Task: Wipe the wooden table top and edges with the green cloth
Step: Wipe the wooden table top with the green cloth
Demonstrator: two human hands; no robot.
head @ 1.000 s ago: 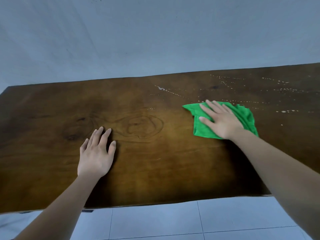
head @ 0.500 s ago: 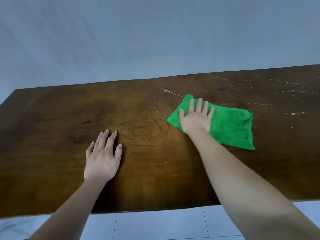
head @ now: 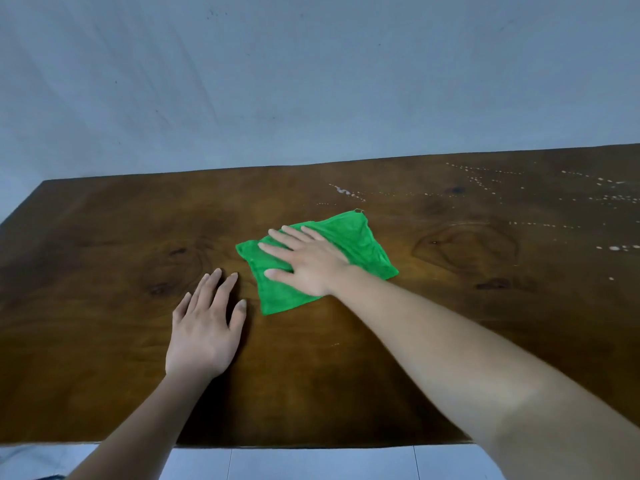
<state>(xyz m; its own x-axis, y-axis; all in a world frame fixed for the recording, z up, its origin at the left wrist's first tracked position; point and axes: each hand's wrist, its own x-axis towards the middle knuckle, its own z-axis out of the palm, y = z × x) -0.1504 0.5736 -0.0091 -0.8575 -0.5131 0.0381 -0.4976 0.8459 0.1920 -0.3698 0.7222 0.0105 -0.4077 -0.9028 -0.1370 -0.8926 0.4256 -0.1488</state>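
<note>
Wooden worktop [head: 104, 271] carries it all. At the left, the left hand [head: 204, 334] lies flat on bare wood, grip apart, just beside the green cloth [head: 360, 244] at mid-worktop. The right hand [head: 308, 261] presses the cloth with straight, spread fingers, clamped on nothing. Likely trouble: the cloth bunching under the flat palm, or running into the left hand. White droplets [head: 588, 188] far right could be missed.

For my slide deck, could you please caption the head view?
Right hand presses green cloth flat on wooden table; left hand rests beside it; white droplets remain far right.
</note>
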